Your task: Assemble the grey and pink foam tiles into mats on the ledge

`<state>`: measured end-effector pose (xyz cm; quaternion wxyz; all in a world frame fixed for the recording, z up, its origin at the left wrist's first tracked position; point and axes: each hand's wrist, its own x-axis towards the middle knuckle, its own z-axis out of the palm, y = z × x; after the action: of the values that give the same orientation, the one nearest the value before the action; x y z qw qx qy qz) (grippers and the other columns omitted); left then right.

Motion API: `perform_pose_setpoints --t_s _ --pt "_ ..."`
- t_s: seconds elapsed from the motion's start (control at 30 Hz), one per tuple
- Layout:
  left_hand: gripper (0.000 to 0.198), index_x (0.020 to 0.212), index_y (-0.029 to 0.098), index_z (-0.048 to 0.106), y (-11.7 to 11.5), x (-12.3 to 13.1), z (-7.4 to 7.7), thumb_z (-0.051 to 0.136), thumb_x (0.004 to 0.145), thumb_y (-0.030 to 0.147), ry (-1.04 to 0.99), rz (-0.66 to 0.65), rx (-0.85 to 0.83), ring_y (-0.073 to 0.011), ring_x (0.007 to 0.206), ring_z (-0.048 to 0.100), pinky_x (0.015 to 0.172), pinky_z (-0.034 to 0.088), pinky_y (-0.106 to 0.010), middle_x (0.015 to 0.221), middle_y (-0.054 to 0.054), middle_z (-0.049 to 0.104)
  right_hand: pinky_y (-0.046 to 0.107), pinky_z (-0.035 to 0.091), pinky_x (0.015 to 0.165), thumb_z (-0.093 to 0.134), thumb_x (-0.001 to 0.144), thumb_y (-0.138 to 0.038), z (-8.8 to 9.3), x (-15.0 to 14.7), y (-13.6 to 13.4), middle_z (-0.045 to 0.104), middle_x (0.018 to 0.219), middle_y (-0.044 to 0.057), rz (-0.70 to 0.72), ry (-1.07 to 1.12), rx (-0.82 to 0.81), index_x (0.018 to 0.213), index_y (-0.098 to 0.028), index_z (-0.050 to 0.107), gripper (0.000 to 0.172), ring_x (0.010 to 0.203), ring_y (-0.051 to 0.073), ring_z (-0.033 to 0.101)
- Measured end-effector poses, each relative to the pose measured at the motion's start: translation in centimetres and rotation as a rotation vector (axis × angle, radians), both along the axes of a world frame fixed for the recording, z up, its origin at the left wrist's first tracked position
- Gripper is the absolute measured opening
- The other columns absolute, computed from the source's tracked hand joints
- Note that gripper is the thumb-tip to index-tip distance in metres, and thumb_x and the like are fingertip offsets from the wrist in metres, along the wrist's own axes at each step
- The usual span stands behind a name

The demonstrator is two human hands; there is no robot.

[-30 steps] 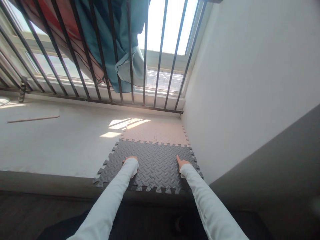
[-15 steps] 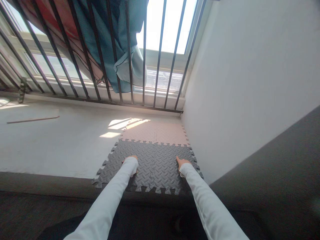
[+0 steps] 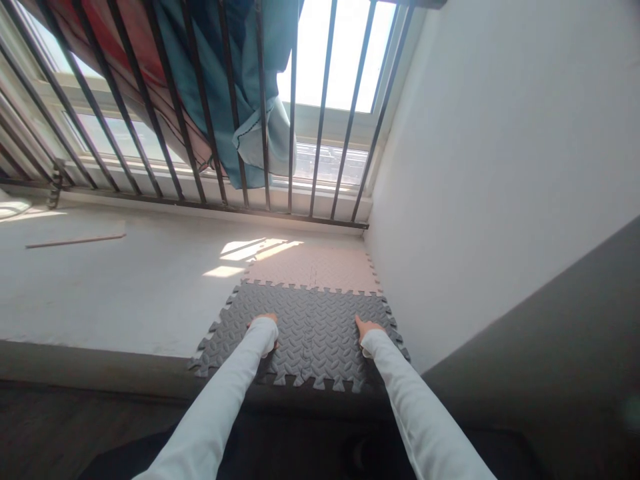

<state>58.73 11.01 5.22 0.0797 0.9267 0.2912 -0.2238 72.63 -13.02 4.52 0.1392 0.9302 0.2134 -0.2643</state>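
Note:
Two foam floor mats with interlocking puzzle edges lie on the floor ahead of me. My left hand (image 3: 263, 323) rests on the dark grey tread-patterned mat (image 3: 313, 327), mostly hidden by its white sleeve (image 3: 225, 393). My right hand (image 3: 367, 327) also lies on that mat, near its right side, with a finger stretched forward. Neither hand holds anything. Beyond the grey mat, a pale pink mat (image 3: 313, 268) joins its far edge.
A white wall (image 3: 490, 167) rises right of the mats. Ahead stand black window bars (image 3: 347, 133), with a teal cloth (image 3: 225, 113) hanging behind them. A thin wooden strip (image 3: 75, 241) lies on the pale floor (image 3: 100, 293) to the left. A dark ledge (image 3: 90, 367) runs along the near side.
The whole view has shifted slightly. Both hands stay at the same spots on the grey mat, and nothing has been picked up or let go.

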Motion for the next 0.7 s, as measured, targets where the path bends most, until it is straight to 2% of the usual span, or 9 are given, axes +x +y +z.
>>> perform_pose_setpoints --t_s 0.1,0.3,0.43,0.53,0.6,0.7 --pt "0.064 0.106 0.018 0.060 -0.4 -0.2 0.7 0.076 0.044 0.024 0.116 -0.016 -0.002 -0.0279 0.103 0.055 0.087 0.048 -0.038 0.114 -0.015 0.058 0.038 0.044 0.087 0.065 0.057 -0.014 0.1 -0.2 -0.1 0.048 0.124 0.016 -0.003 -0.004 0.006 0.137 -0.024 0.018 0.094 0.112 0.026 0.049" --pt "0.064 0.112 0.018 0.056 -0.2 -0.9 1.3 0.073 0.052 0.030 0.130 -0.040 -0.010 -0.0283 0.109 0.052 0.089 0.046 -0.038 0.119 -0.016 0.055 0.037 0.045 0.084 0.065 0.058 -0.017 0.3 -0.6 -0.4 0.050 0.123 0.016 0.001 -0.008 0.014 0.136 -0.025 0.022 0.089 0.109 0.026 0.051" --pt "0.043 0.113 0.016 0.056 -2.4 -2.5 1.4 0.057 0.071 0.024 0.104 -0.040 0.010 -0.0262 0.111 0.050 0.090 0.044 -0.038 0.117 -0.017 0.056 0.037 0.045 0.084 0.066 0.056 -0.022 0.2 -0.5 -0.6 0.051 0.122 0.012 0.023 -0.009 0.017 0.134 -0.030 0.026 0.088 0.108 0.025 0.051" --pt "0.045 0.119 0.017 0.052 -6.2 -4.3 -0.2 0.052 0.074 0.023 0.030 -0.099 0.012 -0.0258 0.118 0.043 0.094 0.040 -0.038 0.130 -0.017 0.044 0.038 0.045 0.085 0.066 0.056 -0.022 0.1 -0.3 -0.7 0.051 0.122 0.011 0.040 -0.009 0.015 0.133 -0.031 0.027 0.087 0.109 0.026 0.051" --pt "0.061 0.127 0.017 0.042 -9.0 -5.4 -2.1 0.058 0.068 0.023 -0.032 -0.152 -0.003 -0.0293 0.125 0.033 0.098 0.036 -0.041 0.138 -0.017 0.032 0.038 0.044 0.085 0.064 0.058 -0.020 0.0 -0.3 -0.7 0.051 0.123 0.012 0.047 -0.009 0.009 0.134 -0.030 0.026 0.085 0.109 0.026 0.051" --pt "0.063 0.130 0.014 0.039 -12.0 -6.4 -5.0 0.055 0.069 0.019 -0.111 -0.130 0.054 -0.0337 0.126 0.028 0.099 0.032 -0.047 0.139 -0.018 0.028 0.038 0.044 0.087 0.061 0.062 -0.019 -0.2 -0.5 -0.7 0.051 0.123 0.013 0.057 -0.008 -0.005 0.135 -0.028 0.025 0.082 0.110 0.026 0.050"
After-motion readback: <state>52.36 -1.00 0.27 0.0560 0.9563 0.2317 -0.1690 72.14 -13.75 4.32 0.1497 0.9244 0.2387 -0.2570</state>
